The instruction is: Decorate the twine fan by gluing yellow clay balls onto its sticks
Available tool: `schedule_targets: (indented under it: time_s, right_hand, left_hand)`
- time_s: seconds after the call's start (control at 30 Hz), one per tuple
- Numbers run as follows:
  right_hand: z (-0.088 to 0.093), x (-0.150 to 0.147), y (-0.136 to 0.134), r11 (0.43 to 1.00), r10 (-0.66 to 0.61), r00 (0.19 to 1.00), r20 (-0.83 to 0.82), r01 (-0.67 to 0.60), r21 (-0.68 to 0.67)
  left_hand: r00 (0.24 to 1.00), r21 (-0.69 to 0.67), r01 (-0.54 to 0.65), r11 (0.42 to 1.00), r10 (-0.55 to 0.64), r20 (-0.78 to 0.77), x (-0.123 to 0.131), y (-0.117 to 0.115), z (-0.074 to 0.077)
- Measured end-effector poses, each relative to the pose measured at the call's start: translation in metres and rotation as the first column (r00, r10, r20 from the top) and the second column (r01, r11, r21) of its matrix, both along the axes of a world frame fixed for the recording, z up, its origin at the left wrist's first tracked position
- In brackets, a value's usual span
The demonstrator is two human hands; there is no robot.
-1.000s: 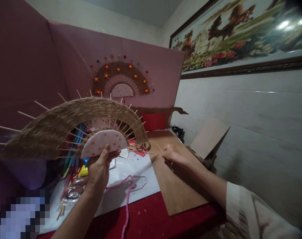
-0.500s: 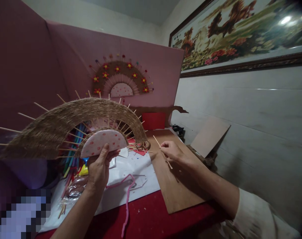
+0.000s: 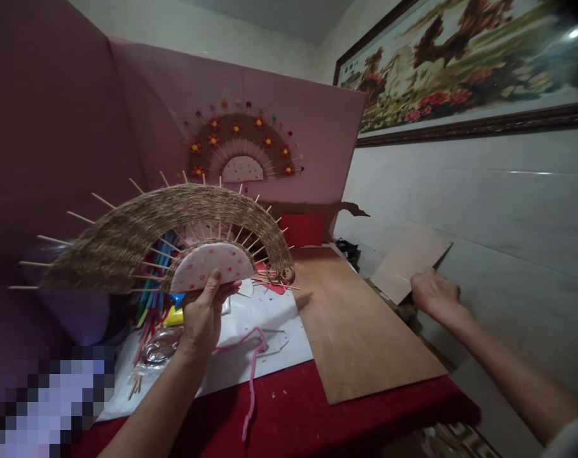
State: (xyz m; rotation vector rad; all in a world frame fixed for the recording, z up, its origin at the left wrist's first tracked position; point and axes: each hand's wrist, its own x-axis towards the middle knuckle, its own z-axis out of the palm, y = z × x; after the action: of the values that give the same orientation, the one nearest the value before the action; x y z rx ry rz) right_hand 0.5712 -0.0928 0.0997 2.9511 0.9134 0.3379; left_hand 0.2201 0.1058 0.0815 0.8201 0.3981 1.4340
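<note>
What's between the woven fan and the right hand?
In the head view, the brown board spans most of the gap from the fan to the right hand, then the pale leaning panel.

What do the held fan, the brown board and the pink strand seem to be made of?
Held fan: apparently matte plant-fibre twine, by its rough, ropy rows, around sticks of pale wood or bamboo. Brown board: probably wood or fibreboard, flat, smooth, faintly sheened. Pink strand: dull and bendy, perhaps yarn or chenille.

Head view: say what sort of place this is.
Likely an indoor craft corner: the left hand holds a woven twine fan, a flower-trimmed fan shows against the pink board, and thin sticks lie on the table.
</note>
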Motion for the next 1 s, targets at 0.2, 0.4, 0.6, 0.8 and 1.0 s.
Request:
schedule_targets:
  time_s: [0.2, 0.4, 0.6, 0.8, 1.0]
  right_hand:
    - [-0.015, -0.062, 0.029, 0.910, 0.354, 0.935, 0.017, -0.349, 0.223]
    - [-0.030, -0.147, 0.070, 0.648, 0.696, 0.717, 0.030, -0.646, 0.403]
    - [-0.052, -0.212, 0.108, 0.472, 0.882, 0.415, -0.225, -0.763, 0.442]
    - [-0.057, -0.228, 0.136, 0.531, 0.845, 0.371, -0.385, -0.671, 0.517]
    - [-0.045, -0.223, 0.169, 0.612, 0.781, 0.418, -0.464, -0.364, 0.703]
  left_hand:
    - [0.985, -0.098, 0.174, 0.980, -0.172, 0.021, 0.009, -0.010, -0.013]
    - [0.974, -0.129, 0.225, 0.966, -0.224, 0.024, 0.009, -0.007, -0.019]
    - [0.977, -0.098, 0.214, 0.972, -0.213, 0.016, 0.006, -0.003, -0.013]
    - [0.973, -0.036, 0.231, 0.972, -0.232, -0.018, 0.006, -0.012, -0.006]
    - [0.967, 0.049, 0.254, 0.966, -0.253, -0.029, 0.004, -0.019, 0.000]
